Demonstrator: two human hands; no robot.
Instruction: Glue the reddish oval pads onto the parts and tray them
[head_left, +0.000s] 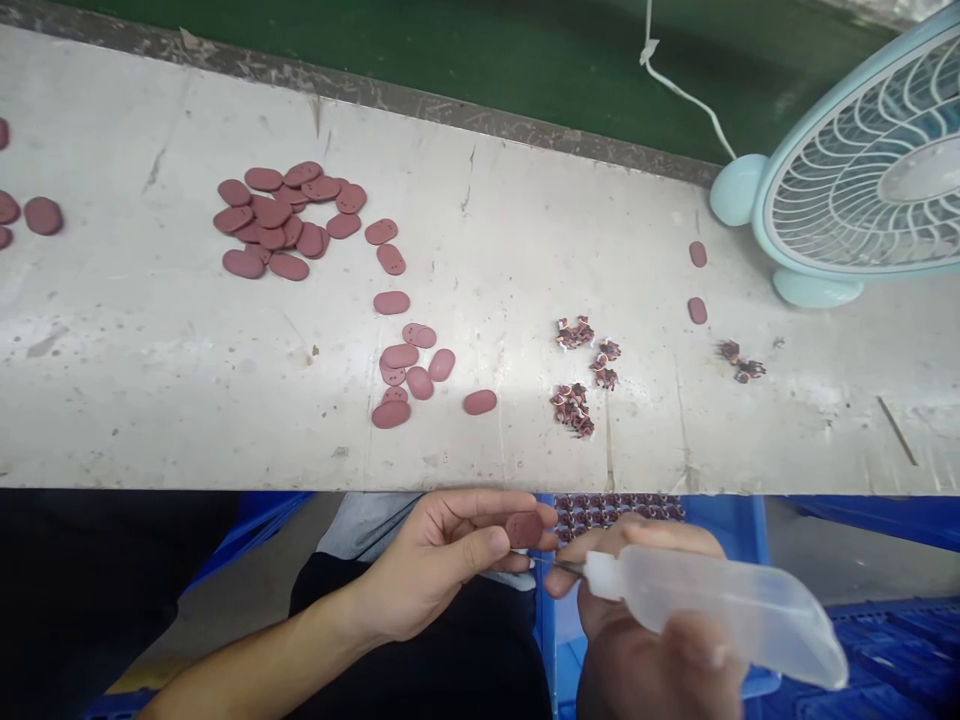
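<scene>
Between the thumb and fingers of my left hand (435,560) is a reddish-brown oval disc (524,530) with small holes in its face. My right hand (645,620) grips a translucent squeeze bottle (727,610) with a white collar and thin metal needle. The bottle is tilted, its needle tip close to the lower edge of the disc; whether they touch I cannot tell. Both hands are just in front of the table edge. Similar oval discs (270,212) lie heaped on the table, with more in a looser group (420,382) nearer me.
Small dark-brown figures (572,408) stand in clusters on the white table (187,380). Two small ovals (697,311) lie near a light-blue fan (862,170) at the right. Below the edge, a blue crate (757,540) holds rows of small brown pieces (615,508).
</scene>
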